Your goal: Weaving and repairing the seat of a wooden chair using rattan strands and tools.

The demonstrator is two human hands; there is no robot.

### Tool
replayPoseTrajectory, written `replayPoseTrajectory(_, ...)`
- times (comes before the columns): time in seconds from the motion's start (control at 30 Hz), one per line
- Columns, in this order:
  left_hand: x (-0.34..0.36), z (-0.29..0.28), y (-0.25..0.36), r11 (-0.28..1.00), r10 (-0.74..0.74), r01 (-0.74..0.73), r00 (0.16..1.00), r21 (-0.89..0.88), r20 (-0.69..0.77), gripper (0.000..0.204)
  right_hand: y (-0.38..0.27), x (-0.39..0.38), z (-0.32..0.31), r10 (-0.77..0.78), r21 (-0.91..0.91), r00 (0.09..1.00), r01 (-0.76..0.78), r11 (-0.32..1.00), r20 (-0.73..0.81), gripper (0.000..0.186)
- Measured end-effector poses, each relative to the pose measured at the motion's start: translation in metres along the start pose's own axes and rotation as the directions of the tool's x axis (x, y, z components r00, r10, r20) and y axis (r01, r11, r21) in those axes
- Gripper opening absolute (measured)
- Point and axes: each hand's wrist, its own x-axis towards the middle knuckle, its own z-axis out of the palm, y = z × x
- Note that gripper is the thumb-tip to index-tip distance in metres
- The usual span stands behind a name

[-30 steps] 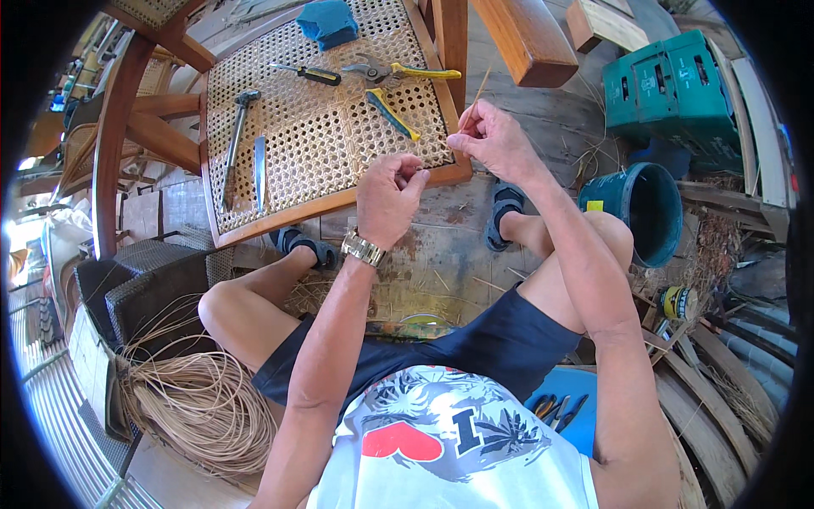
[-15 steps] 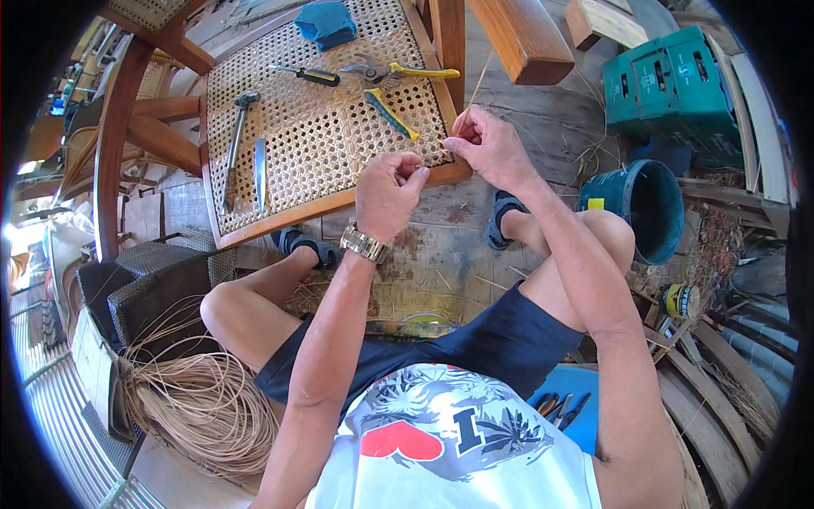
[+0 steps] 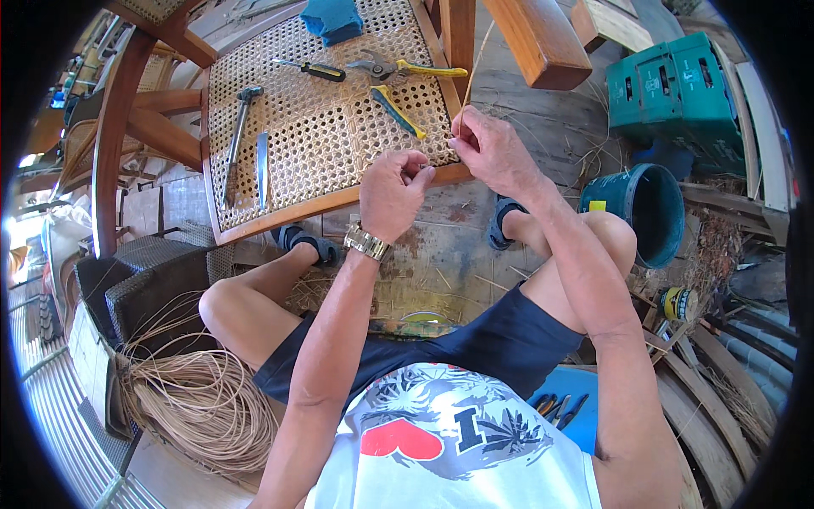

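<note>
My right hand point(image 3: 500, 159) pinches a thin cane strand point(image 3: 476, 72), which rises from its fingers beside the chair's wooden leg. My left hand point(image 3: 395, 195), with a metal watch on its wrist, is closed at the seat's front edge. What its fingertips hold, if anything, is too small to make out. Both hands are near the front right corner of a woven cane seat point(image 3: 326, 123) framed in brown wood. On the cane lie yellow-handled pruning shears point(image 3: 392, 72), a screwdriver point(image 3: 315, 71), a hammer point(image 3: 241, 127), a narrow blade point(image 3: 262, 170) and a blue cloth point(image 3: 333, 21).
A coil of cane point(image 3: 199, 407) lies at lower left beside dark woven furniture point(image 3: 161, 288). To the right stand a green bucket point(image 3: 644, 216), green crates point(image 3: 670, 93) and a small can point(image 3: 678, 303). Pliers point(image 3: 574, 411) rest on a blue surface by my right hip.
My right hand has shifted slightly down, and the strand above it now stands a little steeper and longer. The left hand has moved slightly right. The whole view has shifted a little.
</note>
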Motion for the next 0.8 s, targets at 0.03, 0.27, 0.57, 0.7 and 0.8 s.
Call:
replayPoseTrajectory(0.03, 0.000, 0.000, 0.001, 1.000, 0.004, -0.004, 1.000, -0.014, -0.008, 0.021, 0.001, 0.000, -0.001, 0.001, 0.001, 1.000, -0.001, 1.000, 0.002, 0.018)
replayPoseTrajectory(0.27, -0.001, 0.002, 0.003, 1.000, -0.001, 0.001, 1.000, 0.004, -0.015, 0.020, 0.008, 0.005, -0.007, 0.221, 0.185, 0.971, -0.234, 0.955, 0.090, 0.021)
replayPoseTrajectory(0.57, -0.002, 0.005, 0.003, 0.999, 0.010, -0.009, 1.000, 0.041, -0.026, 0.019, 0.013, 0.002, -0.003, 0.181, -0.076, 0.983, -0.178, 0.981, 0.036, 0.021)
replayPoseTrajectory(0.7, -0.002, 0.005, 0.005, 0.998, 0.023, -0.021, 0.999, 0.064, -0.040, 0.020, 0.015, 0.004, -0.002, 0.349, 0.059, 0.930, -0.357, 0.932, 0.111, 0.022)
replayPoseTrajectory(0.8, -0.002, 0.006, 0.005, 0.999, 0.003, -0.001, 0.999, 0.051, -0.043, 0.019, 0.014, 0.002, 0.003, 0.373, 0.048, 0.925, -0.377, 0.925, 0.071, 0.020)
